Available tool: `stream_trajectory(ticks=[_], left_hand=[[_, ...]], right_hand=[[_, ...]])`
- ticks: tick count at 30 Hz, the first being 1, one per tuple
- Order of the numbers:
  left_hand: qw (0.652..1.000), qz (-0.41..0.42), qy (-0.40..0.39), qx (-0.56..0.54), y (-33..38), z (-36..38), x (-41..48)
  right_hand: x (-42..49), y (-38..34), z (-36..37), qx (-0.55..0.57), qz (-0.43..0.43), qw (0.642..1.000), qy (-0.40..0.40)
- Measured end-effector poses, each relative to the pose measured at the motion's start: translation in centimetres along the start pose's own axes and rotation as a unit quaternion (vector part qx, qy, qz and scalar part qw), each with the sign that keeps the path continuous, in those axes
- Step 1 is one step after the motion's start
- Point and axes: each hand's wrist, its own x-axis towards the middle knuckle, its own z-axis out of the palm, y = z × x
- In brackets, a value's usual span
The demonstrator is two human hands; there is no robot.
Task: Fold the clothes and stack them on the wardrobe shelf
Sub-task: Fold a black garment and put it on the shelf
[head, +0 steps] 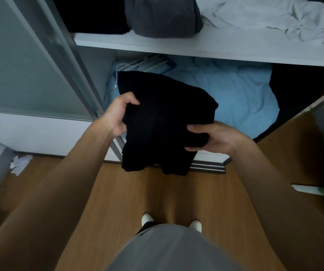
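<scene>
Head cam: left hand [118, 116] & right hand [214, 137] each grasp a side of the black garment [167, 122], held in mid-air in front of the open wardrobe. White shelf [196, 46] above carries a folded grey garment [163, 16], a black pile [90, 14] & crumpled white clothes [274, 14]. Blue bedding [235, 90] below.

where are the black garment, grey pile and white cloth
black garment [167, 114], head view, its middle
grey pile [163, 16], head view, front face
white cloth [274, 14], head view, crumpled middle
</scene>
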Motion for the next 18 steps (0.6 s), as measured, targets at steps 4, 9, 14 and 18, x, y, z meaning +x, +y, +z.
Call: stream_trajectory(ticks=[4, 9, 14, 18], left_hand=[[0.998, 0.021, 0.046, 0.043, 1.1, -2.4, 0.1], [0.997, 0.017, 0.014, 0.073, 1.5, -5.0, 0.0], [0.971, -0.047, -0.226, 0.063, 0.1, -6.9, -1.3], [0.974, 0.000, -0.217, -0.061, 0.3, -3.5, -0.8]], right_hand=[[0.1, -0.9, 1.3, 0.003, 0.012, 0.999, 0.046], [1.3, -1.4, 4.5, 0.149, -0.053, 0.981, 0.115], [2.0, -3.5, 7.2, 0.184, -0.177, 0.945, 0.202], [2.3, -6.2, 9.2, 0.151, -0.276, 0.930, 0.192]])
